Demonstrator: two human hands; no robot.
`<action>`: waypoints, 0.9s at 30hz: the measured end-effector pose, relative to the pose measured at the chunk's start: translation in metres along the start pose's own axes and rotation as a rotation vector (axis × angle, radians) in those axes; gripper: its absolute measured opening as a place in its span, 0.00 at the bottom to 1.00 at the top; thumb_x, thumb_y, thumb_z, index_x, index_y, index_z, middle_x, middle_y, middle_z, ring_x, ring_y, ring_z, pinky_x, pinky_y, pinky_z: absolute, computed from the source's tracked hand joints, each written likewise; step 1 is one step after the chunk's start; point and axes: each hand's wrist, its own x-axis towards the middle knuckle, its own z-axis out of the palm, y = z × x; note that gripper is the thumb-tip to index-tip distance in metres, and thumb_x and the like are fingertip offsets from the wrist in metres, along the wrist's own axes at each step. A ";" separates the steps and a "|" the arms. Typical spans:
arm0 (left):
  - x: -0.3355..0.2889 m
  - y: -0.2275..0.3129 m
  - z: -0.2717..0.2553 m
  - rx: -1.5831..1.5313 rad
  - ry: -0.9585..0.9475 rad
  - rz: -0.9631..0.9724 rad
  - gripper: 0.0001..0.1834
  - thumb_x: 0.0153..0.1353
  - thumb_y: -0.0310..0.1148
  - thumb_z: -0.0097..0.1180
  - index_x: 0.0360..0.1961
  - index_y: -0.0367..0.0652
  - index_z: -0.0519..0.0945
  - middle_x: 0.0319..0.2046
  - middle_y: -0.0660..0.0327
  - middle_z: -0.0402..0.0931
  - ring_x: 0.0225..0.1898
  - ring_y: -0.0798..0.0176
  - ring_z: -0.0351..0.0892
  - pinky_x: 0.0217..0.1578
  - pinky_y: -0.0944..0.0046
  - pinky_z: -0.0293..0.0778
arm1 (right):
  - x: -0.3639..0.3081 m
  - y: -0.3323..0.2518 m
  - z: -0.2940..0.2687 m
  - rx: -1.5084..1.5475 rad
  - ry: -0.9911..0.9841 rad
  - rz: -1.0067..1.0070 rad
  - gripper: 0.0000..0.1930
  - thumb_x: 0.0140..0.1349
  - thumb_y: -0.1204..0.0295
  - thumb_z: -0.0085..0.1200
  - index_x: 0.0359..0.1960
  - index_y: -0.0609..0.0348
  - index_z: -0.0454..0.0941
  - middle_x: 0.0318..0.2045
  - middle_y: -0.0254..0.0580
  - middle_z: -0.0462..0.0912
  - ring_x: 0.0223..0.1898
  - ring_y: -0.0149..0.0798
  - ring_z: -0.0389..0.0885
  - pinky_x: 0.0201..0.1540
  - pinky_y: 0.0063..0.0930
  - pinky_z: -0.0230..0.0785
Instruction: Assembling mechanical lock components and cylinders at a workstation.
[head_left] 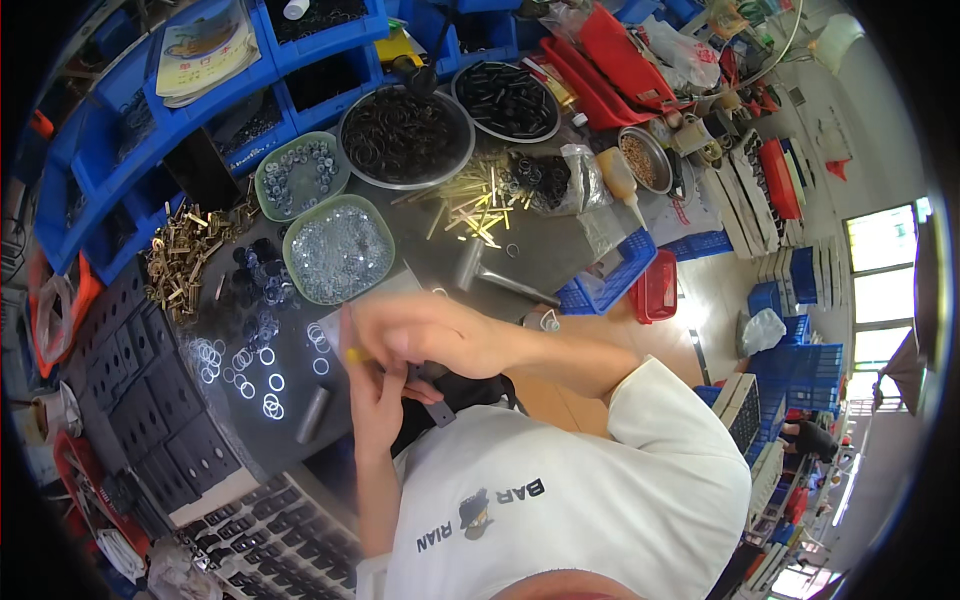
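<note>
My left hand (376,408) is closed at the near edge of the grey work table, its fingers around a dark flat strip (437,409) whose end sticks out toward my shirt. Just above it, my right hand (425,332) is curled and smeared by motion; what its fingers hold is hidden. A small yellow bit (357,354) shows between the two hands. Bright metal rings (275,382) lie loose to the left, near a short grey metal cylinder (313,415). Beyond my hands stands a green bowl of small clear-looking parts (340,250). A hammer (490,276) rests to the right of it.
A second green bowl (300,178), basins of black rings (408,135) and black tubes (505,100) stand behind. Brass pieces (190,255) and yellowish sticks (480,205) lie in heaps. Blue bins (330,90) line the back; black plates (130,370) lie left. A blue basket (610,280) sits right.
</note>
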 end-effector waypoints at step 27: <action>0.021 0.023 0.004 0.680 -0.098 0.004 0.64 0.47 0.22 0.76 0.83 0.46 0.50 0.70 0.44 0.69 0.62 0.56 0.80 0.46 0.59 0.88 | 0.021 -0.014 -0.066 -0.037 -0.600 0.121 0.21 0.64 0.61 0.46 0.40 0.72 0.80 0.39 0.52 0.80 0.37 0.44 0.79 0.39 0.33 0.72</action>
